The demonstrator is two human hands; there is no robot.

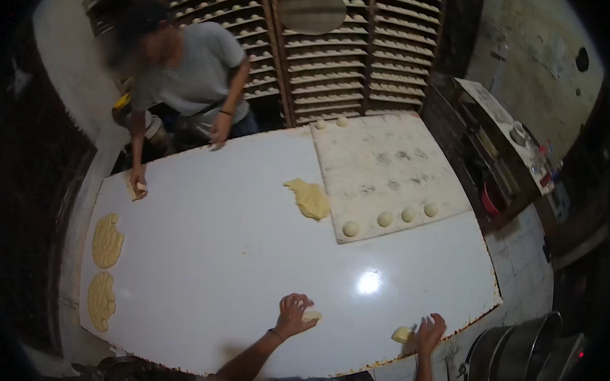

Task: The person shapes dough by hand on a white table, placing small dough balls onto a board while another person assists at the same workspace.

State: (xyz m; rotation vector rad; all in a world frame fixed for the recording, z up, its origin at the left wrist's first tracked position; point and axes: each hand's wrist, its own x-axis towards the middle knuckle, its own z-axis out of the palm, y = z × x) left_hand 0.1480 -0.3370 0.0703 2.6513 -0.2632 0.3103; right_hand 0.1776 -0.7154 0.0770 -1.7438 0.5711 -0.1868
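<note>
In the head view, the left hand (294, 313) lay at six o'clock on the white table (214, 254), its fingers curled down over a small dough piece (311, 316) that showed just past the fingertips on the hand's right. The right hand (430, 332) sat toward five o'clock near the table's rusty edge, fingers slightly spread and flat, touching a second dough lump (401, 334) just to its left.

Near the centre, toward twelve o'clock, a ragged dough mass (309, 198) lay against the edge of a floured board (387, 170). Rolled dough balls (391, 218) lined the board's near edge, with two more at its far corner.

At nine o'clock, two ridged dough rounds (104, 270) lay one beyond the other along the table's left side. At ten o'clock a co-worker (188, 69) in a grey shirt leaned over the table, one hand (137, 181) pressing a pale piece on its surface. Behind stood racks (338, 49) filled with rows of dough.
</note>
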